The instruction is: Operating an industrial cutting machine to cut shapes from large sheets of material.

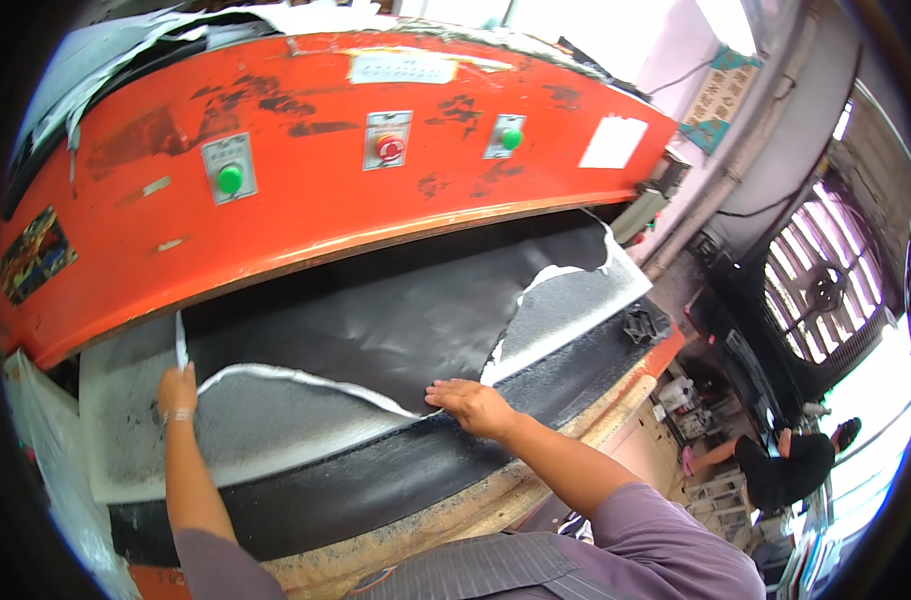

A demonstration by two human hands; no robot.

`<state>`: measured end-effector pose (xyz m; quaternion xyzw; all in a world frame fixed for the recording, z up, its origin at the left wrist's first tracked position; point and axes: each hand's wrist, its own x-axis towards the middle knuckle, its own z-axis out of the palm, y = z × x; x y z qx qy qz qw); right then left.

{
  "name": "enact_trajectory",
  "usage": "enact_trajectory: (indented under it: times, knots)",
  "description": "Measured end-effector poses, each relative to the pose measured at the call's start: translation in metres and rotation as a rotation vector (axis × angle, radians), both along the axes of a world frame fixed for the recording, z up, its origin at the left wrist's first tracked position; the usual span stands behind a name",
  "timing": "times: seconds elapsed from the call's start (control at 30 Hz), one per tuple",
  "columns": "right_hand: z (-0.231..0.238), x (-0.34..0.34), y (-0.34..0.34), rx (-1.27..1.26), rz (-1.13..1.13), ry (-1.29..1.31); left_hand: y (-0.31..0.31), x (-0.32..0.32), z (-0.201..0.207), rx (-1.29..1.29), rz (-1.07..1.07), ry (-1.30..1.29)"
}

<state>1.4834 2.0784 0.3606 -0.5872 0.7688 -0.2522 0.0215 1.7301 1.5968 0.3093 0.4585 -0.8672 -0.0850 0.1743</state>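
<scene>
Black, smooth, leather-like sheet with a ragged white edge lies beyond a glossy black strip on a speckled grey board with pale borders, its long axis running crosswise from lower left to upper right, its wavy edge facing the person and one lobe pointing at them. Right hand, palm down, reaches in from the lower right with its fingers together and pointing left, laid over the tip of that lobe; whether the thumb pinches from beneath, I cannot tell. Left hand, its forearm nearly upright in view, is closed on the sheet's left corner, where a narrow white edge stands up above the fingers (their tips are hard to make out). Farther off, a scuffed orange-red metal beam, with two green buttons and one red button on its face, spans the scene and hides the sheet's far margin. Well away at right, another person in dark clothing is too small for the hands to be read.
</scene>
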Motion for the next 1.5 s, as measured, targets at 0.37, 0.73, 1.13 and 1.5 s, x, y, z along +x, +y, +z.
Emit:
enact_trajectory:
  times: [0.37,0.73,1.13,1.5]
  knots:
    - [0.032,0.072,0.075,0.063,0.027,-0.063,0.105,0.121,0.015,0.053,-0.001,0.041]
    - [0.012,0.113,0.101,0.226,0.111,-0.338,0.105,0.150,0.007,0.135,0.125,-0.042]
    - [0.047,-0.202,0.291,0.096,-1.056,-0.086,0.305,0.044,0.038,1.222,0.388,0.897]
    - [0.004,-0.283,0.338,0.654,-1.377,-0.092,0.374,-0.029,0.018,1.337,0.401,0.886]
